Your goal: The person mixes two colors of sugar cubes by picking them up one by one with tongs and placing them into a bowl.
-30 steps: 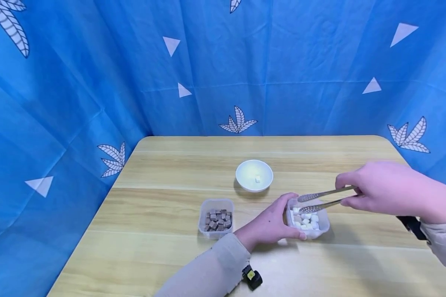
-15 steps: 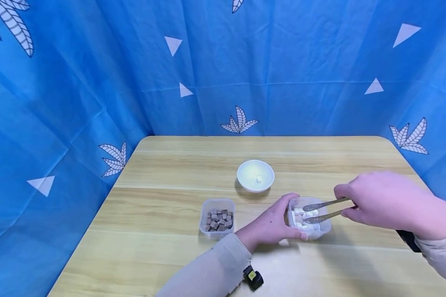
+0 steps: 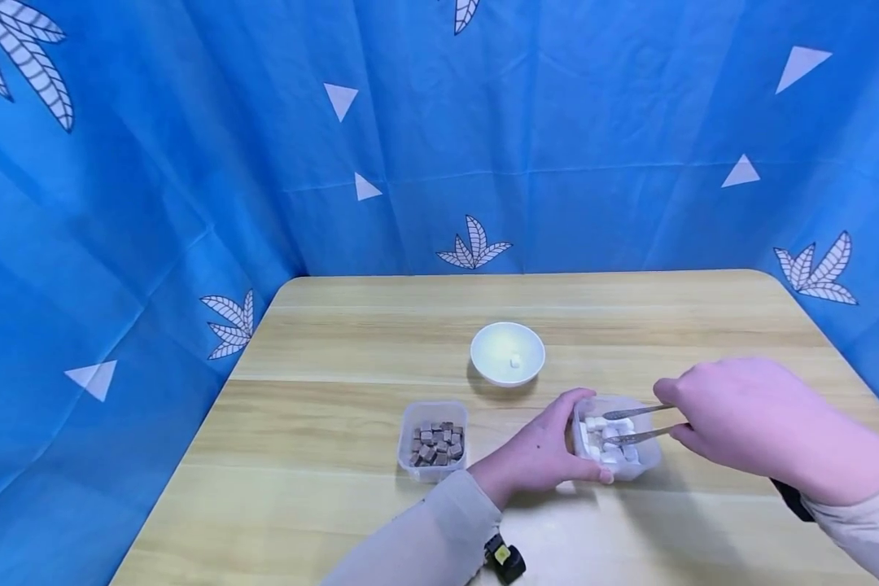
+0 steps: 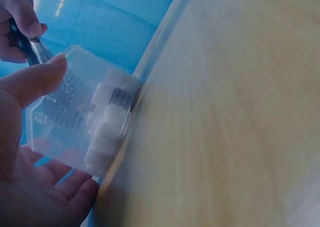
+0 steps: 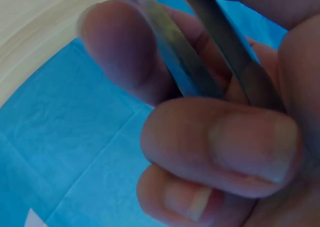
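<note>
My left hand (image 3: 538, 452) curls around the clear tub of white cubes (image 3: 615, 439) near the wooden table's (image 3: 322, 505) front edge. My right hand (image 3: 740, 419) pinches metal tongs (image 3: 633, 423), tips down among the cubes, arms slightly apart.

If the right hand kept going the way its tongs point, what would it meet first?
Most likely the white cubes in the clear tub, which the tongs in the right hand already reach; beyond it, the left hand. Depth is uncertain.

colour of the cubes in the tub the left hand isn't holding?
Brown cubes, in the clear tub; clearest in the head view.
</note>
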`<act>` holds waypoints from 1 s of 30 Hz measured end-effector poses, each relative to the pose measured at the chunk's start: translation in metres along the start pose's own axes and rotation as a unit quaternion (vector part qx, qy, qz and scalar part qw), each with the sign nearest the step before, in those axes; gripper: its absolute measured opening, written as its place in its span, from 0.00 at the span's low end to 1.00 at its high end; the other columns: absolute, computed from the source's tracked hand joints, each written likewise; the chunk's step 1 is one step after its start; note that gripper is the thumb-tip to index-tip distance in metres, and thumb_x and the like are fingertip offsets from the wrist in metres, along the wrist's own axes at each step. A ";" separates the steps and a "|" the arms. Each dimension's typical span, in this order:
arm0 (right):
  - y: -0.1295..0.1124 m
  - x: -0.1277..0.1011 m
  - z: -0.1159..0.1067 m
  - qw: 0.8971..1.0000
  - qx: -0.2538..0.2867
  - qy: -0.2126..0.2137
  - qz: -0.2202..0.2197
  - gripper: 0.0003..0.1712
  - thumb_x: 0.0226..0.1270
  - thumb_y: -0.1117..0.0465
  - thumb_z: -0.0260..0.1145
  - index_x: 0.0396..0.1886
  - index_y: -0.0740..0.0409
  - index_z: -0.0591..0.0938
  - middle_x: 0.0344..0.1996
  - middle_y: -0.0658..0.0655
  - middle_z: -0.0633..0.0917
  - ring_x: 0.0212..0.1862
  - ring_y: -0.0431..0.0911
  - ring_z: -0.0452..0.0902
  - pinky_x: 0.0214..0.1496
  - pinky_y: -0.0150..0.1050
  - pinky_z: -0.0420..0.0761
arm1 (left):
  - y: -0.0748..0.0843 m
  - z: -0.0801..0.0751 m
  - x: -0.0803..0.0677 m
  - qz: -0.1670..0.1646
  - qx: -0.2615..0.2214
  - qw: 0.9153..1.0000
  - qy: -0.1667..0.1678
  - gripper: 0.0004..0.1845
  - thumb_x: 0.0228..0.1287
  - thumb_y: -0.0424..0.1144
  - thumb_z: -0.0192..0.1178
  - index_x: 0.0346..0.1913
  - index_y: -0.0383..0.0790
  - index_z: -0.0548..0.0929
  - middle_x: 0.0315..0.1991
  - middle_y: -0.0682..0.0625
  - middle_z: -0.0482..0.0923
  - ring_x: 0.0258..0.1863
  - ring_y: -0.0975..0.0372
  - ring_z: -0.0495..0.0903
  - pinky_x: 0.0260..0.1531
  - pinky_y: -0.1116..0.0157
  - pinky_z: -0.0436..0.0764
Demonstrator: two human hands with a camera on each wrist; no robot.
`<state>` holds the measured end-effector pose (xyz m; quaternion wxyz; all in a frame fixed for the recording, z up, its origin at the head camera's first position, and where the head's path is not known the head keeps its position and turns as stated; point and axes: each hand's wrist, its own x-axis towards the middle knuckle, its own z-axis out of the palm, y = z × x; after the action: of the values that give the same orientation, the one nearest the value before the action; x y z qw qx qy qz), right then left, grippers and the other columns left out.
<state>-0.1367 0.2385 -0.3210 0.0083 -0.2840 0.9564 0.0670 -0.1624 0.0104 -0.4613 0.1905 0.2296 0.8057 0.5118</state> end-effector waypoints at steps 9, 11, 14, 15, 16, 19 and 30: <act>-0.008 0.002 0.001 1.000 -0.013 0.005 -0.011 0.15 0.51 0.62 0.74 0.23 0.42 0.75 0.14 0.42 0.66 0.17 0.41 0.59 0.15 0.41 0.61 | 0.000 0.001 -0.002 -0.004 -0.004 1.000 0.004 0.57 0.45 0.49 0.82 0.77 0.62 0.59 0.70 0.62 0.65 0.66 0.67 0.66 0.71 0.56 0.62; -0.007 0.001 0.002 1.000 -0.012 0.007 -0.007 0.15 0.51 0.61 0.75 0.23 0.42 0.75 0.14 0.43 0.66 0.17 0.41 0.60 0.15 0.42 0.62 | 0.001 0.001 -0.002 -0.003 -0.002 1.000 0.006 0.57 0.44 0.49 0.82 0.77 0.62 0.59 0.70 0.62 0.65 0.66 0.66 0.67 0.71 0.56 0.62; -0.005 0.000 0.003 1.000 -0.005 0.002 0.000 0.14 0.51 0.60 0.75 0.24 0.42 0.76 0.14 0.42 0.67 0.17 0.41 0.60 0.16 0.42 0.63 | 0.001 0.000 -0.001 0.001 -0.001 1.000 0.006 0.57 0.44 0.49 0.82 0.77 0.61 0.59 0.70 0.62 0.66 0.66 0.66 0.67 0.70 0.57 0.62; -0.004 0.000 0.003 1.000 -0.004 0.000 0.001 0.13 0.51 0.60 0.75 0.24 0.42 0.76 0.14 0.42 0.67 0.17 0.41 0.61 0.16 0.42 0.63 | 0.001 0.000 -0.001 0.002 -0.002 1.000 0.004 0.57 0.45 0.48 0.82 0.77 0.61 0.59 0.70 0.62 0.65 0.66 0.67 0.67 0.70 0.57 0.62; -0.003 0.001 0.004 1.000 -0.001 -0.001 0.000 0.13 0.51 0.59 0.75 0.25 0.42 0.77 0.15 0.42 0.67 0.18 0.41 0.61 0.16 0.42 0.63 | 0.000 0.000 -0.001 0.002 -0.003 1.000 0.004 0.57 0.45 0.48 0.82 0.77 0.60 0.59 0.70 0.62 0.66 0.66 0.67 0.67 0.70 0.58 0.62; -0.001 0.002 0.004 1.000 0.005 -0.008 -0.005 0.12 0.52 0.58 0.76 0.27 0.42 0.79 0.15 0.41 0.68 0.18 0.40 0.61 0.16 0.41 0.63 | 0.000 0.001 -0.001 0.003 -0.008 1.000 0.001 0.57 0.45 0.48 0.82 0.77 0.60 0.58 0.69 0.62 0.66 0.65 0.68 0.67 0.70 0.59 0.62; -0.008 0.009 0.004 1.000 0.008 0.014 -0.022 0.17 0.53 0.59 0.73 0.22 0.41 0.71 0.13 0.41 0.65 0.17 0.39 0.58 0.16 0.39 0.59 | 0.000 -0.001 0.000 0.015 -0.014 1.000 -0.003 0.56 0.46 0.47 0.82 0.77 0.57 0.59 0.66 0.64 0.68 0.59 0.71 0.70 0.67 0.64 0.66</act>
<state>-0.1400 0.2277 -0.3266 -0.0016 -0.3062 0.9504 0.0552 -0.1630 0.0093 -0.4607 0.1880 0.2407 0.7944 0.5251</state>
